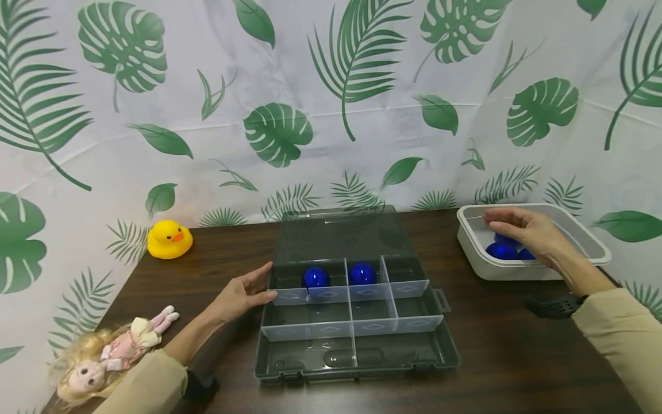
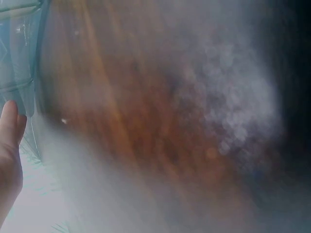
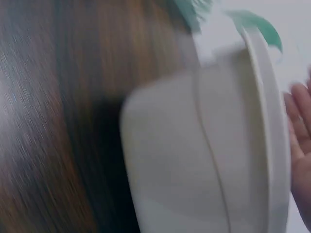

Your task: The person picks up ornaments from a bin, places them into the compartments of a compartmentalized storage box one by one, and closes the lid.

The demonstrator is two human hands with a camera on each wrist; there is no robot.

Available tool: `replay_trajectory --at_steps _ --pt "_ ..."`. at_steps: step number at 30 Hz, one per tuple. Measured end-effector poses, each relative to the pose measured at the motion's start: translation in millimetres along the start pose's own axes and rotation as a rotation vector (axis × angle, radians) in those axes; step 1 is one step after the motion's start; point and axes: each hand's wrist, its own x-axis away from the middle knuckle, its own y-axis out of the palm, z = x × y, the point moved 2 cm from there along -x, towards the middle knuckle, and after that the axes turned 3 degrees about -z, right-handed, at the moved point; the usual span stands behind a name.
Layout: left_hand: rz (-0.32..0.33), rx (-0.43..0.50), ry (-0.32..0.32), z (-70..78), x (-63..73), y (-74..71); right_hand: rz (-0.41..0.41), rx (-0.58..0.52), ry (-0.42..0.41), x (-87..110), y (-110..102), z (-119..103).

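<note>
In the head view, a dark translucent divided box (image 1: 305,376) lies with its lid laid back. Two shiny blue balls (image 1: 315,278) sit in its back row, one in the left compartment and one in the middle one. My left hand (image 1: 240,296) rests its fingertips and thumb at the box's left edge, fingers fairly straight. Over a white bin (image 1: 532,270) at the right, my right hand (image 1: 532,233) hovers with loosely bent fingers and nothing visibly gripped. Several more blue balls (image 1: 500,250) lie in the bin beneath it. In the right wrist view its fingers (image 3: 302,104) extend past the rim.
A yellow rubber duck (image 1: 169,239) stands at the table's back left. The blond doll (image 1: 119,356) lies near the left sleeve. Behind the dark wooden table (image 1: 491,339) hangs a white leaf-print cloth (image 1: 217,172). The left wrist view is mostly blurred.
</note>
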Motion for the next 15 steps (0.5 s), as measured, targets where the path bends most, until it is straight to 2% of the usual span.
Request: replay_trajectory --at_steps 7,10,15 --pt "0.005 -0.005 -0.027 1.6 0.3 0.5 -0.161 0.102 0.056 5.4 -22.6 16.1" --pt "0.003 -0.001 -0.014 2.1 0.3 0.7 -0.235 0.153 0.071 7.2 -26.0 20.0" --pt "-0.001 0.004 0.0 1.0 0.3 0.6 -0.302 0.219 0.099 3.5 -24.5 20.9"
